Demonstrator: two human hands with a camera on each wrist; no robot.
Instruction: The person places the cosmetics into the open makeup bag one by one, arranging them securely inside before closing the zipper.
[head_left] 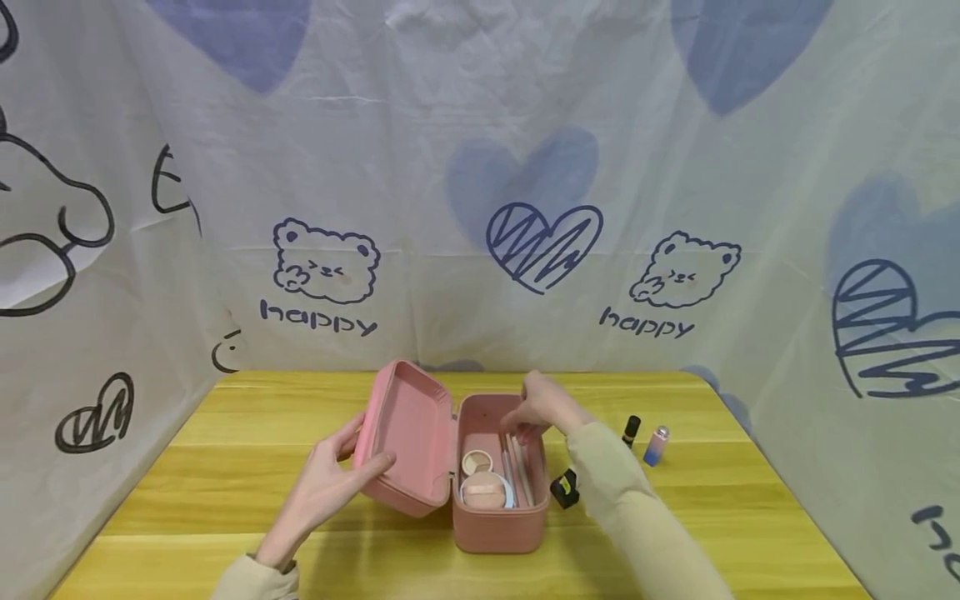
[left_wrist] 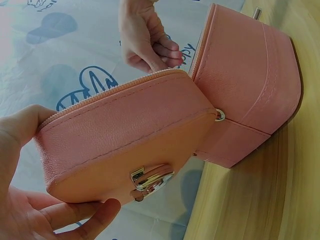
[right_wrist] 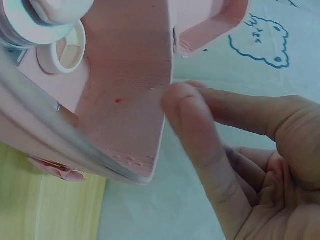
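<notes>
With the pink cosmetic case point(head_left: 498, 532) on the desk point(head_left: 285, 417) taken as the centre of the dial in the head view, the findings are as follows. The lid point(head_left: 416, 437) stands open between 9 and 10 o'clock. The left hand point(head_left: 322, 479), at 9 o'clock, grips its outer end, thumb over the rim and fingers behind. The right hand point(head_left: 543, 408), at 1 o'clock, hangs over the far rim with loosely bent fingers; nothing is visible in its grasp.

Inside, the powder puff point(head_left: 483, 490) lies toward 7 o'clock, the three-shade compact point(head_left: 477, 462) at 9, and slender sticks point(head_left: 508, 471) along the 3 o'clock side. Outside, the black box point(head_left: 565, 489) sits near the case at 3 o'clock, with the black tube point(head_left: 632, 429) and the pink-and-blue bottle point(head_left: 656, 446) farther out, between 2 and 3.

Risks, in this inspector's judgement: a low pull-back of the right sleeve point(head_left: 637, 517) could sweep the box or tube aside; a sudden release of the lid could jerk the hinge and shift the case; a stick raised above the rim could catch under a closing lid.
</notes>
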